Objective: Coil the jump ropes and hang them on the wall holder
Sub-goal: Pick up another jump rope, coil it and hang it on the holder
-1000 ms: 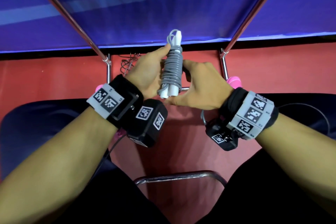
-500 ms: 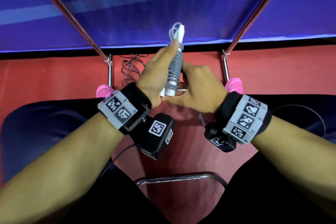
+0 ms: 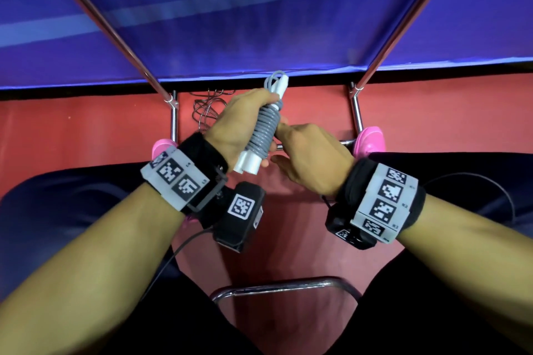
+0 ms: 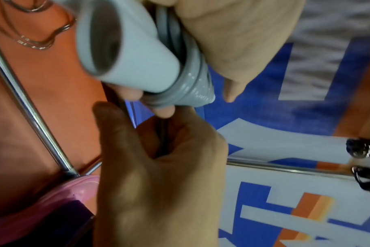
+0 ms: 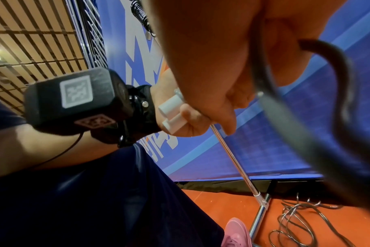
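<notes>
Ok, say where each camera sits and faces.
Head: on the head, facing forward and down at the grey jump rope wound round white plastic handles; both forearms, left hand, right hand show.
Left wrist: on that wrist, looks along the left hand at the handle ends; right hand shows below.
Right wrist: on that wrist, looks along the right hand toward the left hand.
All three share the handles.

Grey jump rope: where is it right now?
Head view, centre: the grey jump rope, coiled and tilted, is gripped by the left hand, right hand touching its right side, over the red floor.
</notes>
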Demonstrator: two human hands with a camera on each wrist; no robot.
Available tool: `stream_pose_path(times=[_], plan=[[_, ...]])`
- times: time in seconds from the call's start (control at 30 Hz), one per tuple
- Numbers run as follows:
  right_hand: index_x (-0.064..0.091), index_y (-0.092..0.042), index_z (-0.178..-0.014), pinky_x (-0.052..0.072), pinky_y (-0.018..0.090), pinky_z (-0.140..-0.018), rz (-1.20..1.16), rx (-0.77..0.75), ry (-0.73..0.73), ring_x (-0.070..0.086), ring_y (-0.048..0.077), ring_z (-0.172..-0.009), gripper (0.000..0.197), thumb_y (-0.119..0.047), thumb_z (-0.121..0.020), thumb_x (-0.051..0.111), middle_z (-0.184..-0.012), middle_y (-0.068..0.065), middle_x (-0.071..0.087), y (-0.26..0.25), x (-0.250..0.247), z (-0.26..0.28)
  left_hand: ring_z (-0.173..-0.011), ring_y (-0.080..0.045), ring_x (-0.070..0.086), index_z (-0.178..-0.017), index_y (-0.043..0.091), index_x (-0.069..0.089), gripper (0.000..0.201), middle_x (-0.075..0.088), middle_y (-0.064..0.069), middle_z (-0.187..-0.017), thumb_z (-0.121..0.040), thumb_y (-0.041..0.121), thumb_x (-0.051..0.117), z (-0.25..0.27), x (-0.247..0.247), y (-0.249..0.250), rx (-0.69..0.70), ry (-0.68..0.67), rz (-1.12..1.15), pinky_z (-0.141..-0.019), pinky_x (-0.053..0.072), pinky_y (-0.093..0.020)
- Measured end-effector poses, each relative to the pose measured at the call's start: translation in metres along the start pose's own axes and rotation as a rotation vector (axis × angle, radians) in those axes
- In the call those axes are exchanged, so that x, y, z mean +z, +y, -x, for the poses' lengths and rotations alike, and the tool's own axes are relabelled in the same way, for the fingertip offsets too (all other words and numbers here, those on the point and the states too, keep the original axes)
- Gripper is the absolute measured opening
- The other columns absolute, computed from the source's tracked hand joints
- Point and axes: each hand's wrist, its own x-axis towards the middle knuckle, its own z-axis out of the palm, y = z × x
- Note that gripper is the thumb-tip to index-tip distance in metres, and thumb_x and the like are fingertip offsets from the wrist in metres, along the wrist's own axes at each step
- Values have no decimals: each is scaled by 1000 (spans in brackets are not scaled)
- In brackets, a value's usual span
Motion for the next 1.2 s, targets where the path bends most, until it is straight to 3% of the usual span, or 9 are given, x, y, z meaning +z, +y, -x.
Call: stream_pose_path(times=[0.1, 0.23, 0.3, 0.4, 0.53, 0.73, 0.87, 1.03, 1.2], plan=[[52, -11, -107, 50, 45, -63, -64, -42, 33, 60, 45, -71, 26, -20, -84, 59, -80, 16, 65, -1, -3, 0, -44, -24, 51, -76, 11, 57, 42, 61, -23, -79, -97, 47, 62, -3, 5, -5, 140, 89, -40, -45, 45, -29], [64, -17, -93, 37, 26, -58, -362, 125, 140, 41, 18, -55, 15, -13, -79, 62, -58, -5, 49, 8, -21, -7, -39, -19, 50, -72, 9, 56, 33, 57, -14, -63, -100, 25, 62, 0, -2, -1, 327, 116, -161, -38, 46, -28], [63, -19, -82, 42, 31, -58, -594, 314, 254, 47, 17, -55, 12, -15, -71, 60, -58, -7, 53, 15, -28, -12, -37, -20, 50, -77, 2, 56, 28, 53, -12, -60, -98, 18, 66, 0, -5, -1, 373, 108, -206, -36, 47, -29], [59, -20, -74, 52, 47, -63, -710, 334, 289, 59, 34, -62, 3, -22, -71, 58, -60, 4, 62, 14, -28, -11, -45, -18, 53, -81, 7, 60, 22, 59, -6, -63, -87, 22, 74, -1, -5, -5, 444, 141, -320, -41, 52, -40], [59, -19, -76, 54, 43, -65, -575, 267, 205, 64, 24, -62, 6, -18, -80, 64, -63, -3, 67, 15, -28, -8, -70, -26, 67, -81, 14, 63, 31, 72, -7, -79, -68, 41, 69, 1, -6, -8, 536, 214, -475, -67, 55, -41], [59, -14, -82, 54, 35, -47, -599, 300, 24, 57, 18, -43, 15, -10, -97, 60, -65, -7, 67, 30, -33, -9, -76, -20, 66, -90, 21, 62, 27, 72, 3, -81, -74, 38, 74, -9, -22, -12, 553, 261, -726, -72, 54, -38], [68, -15, -93, 43, 21, -62, -405, 299, -84, 54, 3, -57, 13, -11, -97, 57, -78, -4, 67, 37, -44, -11, -79, -27, 65, -99, 24, 62, 31, 72, 4, -83, -76, 42, 75, -14, -27, -17, 577, 243, -913, -74, 53, -38], [64, -15, -83, 44, 33, -70, -42, 122, -143, 60, 39, -80, 22, -28, -96, 51, -80, 16, 67, 14, -41, -4, -91, -39, 63, -106, 29, 63, 29, 70, -5, -92, -82, 44, 68, -19, -24, -21, 493, 239, -1197, -75, 52, -41], [66, -16, -88, 54, 41, -69, 71, -95, -205, 64, 38, -80, 12, -26, -82, 61, -83, 12, 70, 7, -42, -4, -91, -38, 60, -106, 27, 59, 26, 65, -12, -95, -88, 45, 64, -11, -7, -33, 396, 53, -1375, -70, 36, -36]])
